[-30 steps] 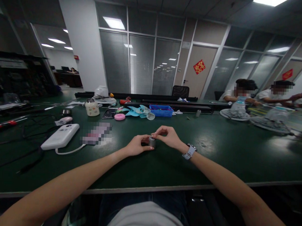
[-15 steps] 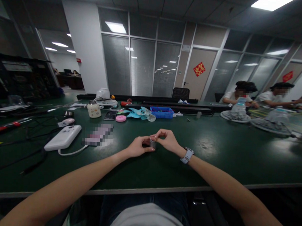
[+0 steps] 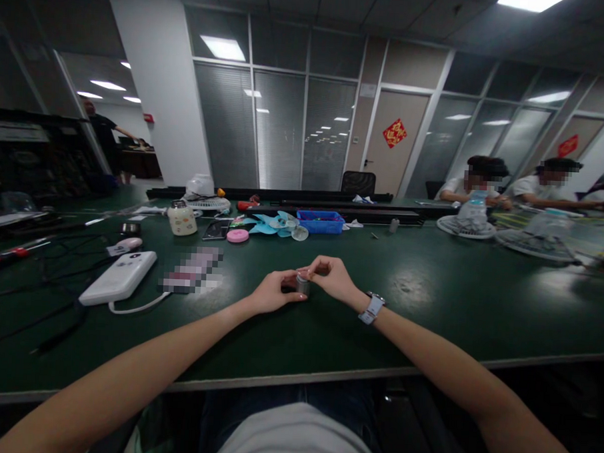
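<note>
A small grey metal cylinder stands upright on the green tabletop, straight ahead of me. My left hand wraps its thumb and fingers around the cylinder's side from the left. From the right, my right hand pinches at the cylinder's top edge with thumb and forefinger. A paler ring or cap shows at that top; the fingertips partly cover it. A watch with a light strap sits on my right wrist.
On the left lie a white power bank, a blurred-out phone and black cables. Farther back are a cream jar, pink disc, blue fan blades, blue bin and another grey cylinder. Several people are around.
The view has shifted slightly, so the table things sit a little farther left. Both hands stay at the cylinder, with the right fingers still at its top. A person now shows in the left doorway.
</note>
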`<state>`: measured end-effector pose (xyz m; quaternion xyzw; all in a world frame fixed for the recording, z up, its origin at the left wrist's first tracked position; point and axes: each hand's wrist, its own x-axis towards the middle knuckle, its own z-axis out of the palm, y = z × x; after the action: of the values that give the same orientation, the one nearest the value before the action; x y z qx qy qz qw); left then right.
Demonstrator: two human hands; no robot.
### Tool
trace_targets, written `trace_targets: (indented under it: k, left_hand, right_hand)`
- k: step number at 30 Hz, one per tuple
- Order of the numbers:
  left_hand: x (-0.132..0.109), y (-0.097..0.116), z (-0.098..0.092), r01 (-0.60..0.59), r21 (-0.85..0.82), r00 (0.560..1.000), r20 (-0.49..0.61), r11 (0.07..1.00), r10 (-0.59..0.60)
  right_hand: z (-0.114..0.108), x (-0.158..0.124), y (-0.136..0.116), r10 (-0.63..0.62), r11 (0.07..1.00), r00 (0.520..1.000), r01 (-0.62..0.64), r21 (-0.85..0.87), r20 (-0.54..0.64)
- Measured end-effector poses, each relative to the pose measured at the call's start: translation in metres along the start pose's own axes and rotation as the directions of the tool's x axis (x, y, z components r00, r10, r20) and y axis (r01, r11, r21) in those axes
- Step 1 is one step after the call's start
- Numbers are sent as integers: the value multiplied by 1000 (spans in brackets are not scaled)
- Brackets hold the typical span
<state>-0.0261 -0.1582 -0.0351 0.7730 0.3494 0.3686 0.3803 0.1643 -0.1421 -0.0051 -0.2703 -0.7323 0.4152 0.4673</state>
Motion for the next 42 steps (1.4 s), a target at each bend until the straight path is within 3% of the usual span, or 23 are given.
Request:
trace_targets:
  k: [4, 13, 18, 24, 34, 39, 42]
  left_hand:
    - [0, -2, 0, 1, -10, 1000, 6, 1000, -1]
    - [0, -8, 0, 19, 41, 999, -31, 999, -18]
    - [0, -4, 0, 20, 21, 999, -32, 1000, -19]
    - [-1, 0, 1, 11, -15, 1000, -11, 1000, -11]
    - [0, -2, 1, 27, -12, 999, -22, 1000, -27]
    - [0, 4, 0, 38, 10, 999, -17, 999, -38]
    - [0, 5, 0, 40, 12, 999, -15, 999, -40]
  right_hand:
    - [0, 0, -3, 13, 999, 1000, -13, -36, 4]
    - [8, 4, 1, 23, 995, 994, -32, -91, -107]
    - [2, 1, -8, 30, 992, 999, -33, -118, -29]
    - [-3, -1, -17, -49, 978, 996, 62, -197, 71]
    - [1, 7, -7, 5, 990, 999, -11, -140, -44]
    - [-35, 5, -9, -63, 993, 998, 62, -101, -9]
    - [-69, -9, 1, 25, 987, 998, -16, -160, 58]
